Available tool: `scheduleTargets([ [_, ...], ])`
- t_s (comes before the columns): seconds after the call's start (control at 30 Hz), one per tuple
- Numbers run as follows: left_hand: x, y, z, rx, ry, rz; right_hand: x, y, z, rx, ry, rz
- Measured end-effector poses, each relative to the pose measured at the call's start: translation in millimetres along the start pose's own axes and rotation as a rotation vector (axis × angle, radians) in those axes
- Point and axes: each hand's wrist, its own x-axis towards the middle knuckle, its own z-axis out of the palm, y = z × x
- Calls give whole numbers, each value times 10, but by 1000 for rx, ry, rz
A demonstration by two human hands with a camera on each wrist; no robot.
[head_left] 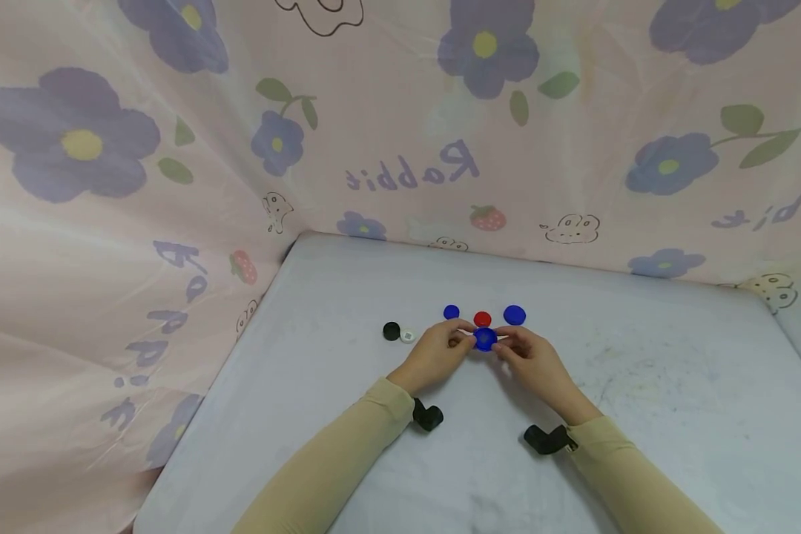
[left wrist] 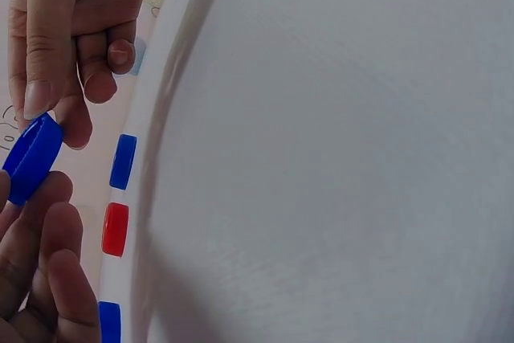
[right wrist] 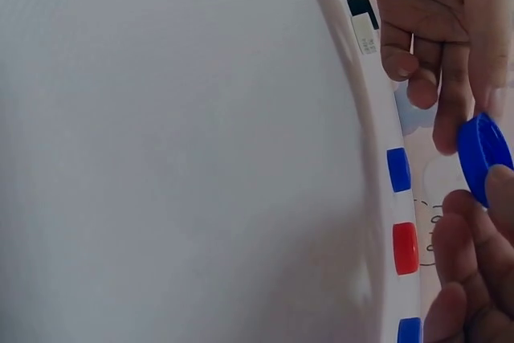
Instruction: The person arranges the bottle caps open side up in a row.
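Observation:
Both hands pinch one blue bottle cap [head_left: 485, 339] between their fingertips, just above the white table [head_left: 641, 386]. My left hand [head_left: 463, 335] holds its left edge and my right hand [head_left: 505, 343] its right edge. In the left wrist view the blue cap [left wrist: 32, 158] stands on edge, with the left hand [left wrist: 36, 202] below it and the right hand [left wrist: 72, 46] above. In the right wrist view the blue cap [right wrist: 483, 154] sits between the right hand [right wrist: 474, 210] below and the left hand [right wrist: 438, 54] above.
Just beyond the hands lie a small blue cap [head_left: 451, 312], a red cap [head_left: 483, 319] and a larger blue cap [head_left: 515, 314]. A black cap [head_left: 391, 331] and a white cap [head_left: 408, 336] lie to the left. A flowered pink cloth [head_left: 173, 222] walls the table's back and left.

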Motion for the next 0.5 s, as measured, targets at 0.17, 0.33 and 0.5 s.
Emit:
scheduleTargets([
  [0.17, 0, -16, 6, -15, -8, -2, -8, -23, 0, 3, -10, 4],
  [0.33, -9, -28, 1, -19, -14, -4, -12, -31, 7, 33, -21, 4],
  [0.5, -30, -12, -26, -6, -34, -4, -4, -15, 29, 40, -20, -11],
])
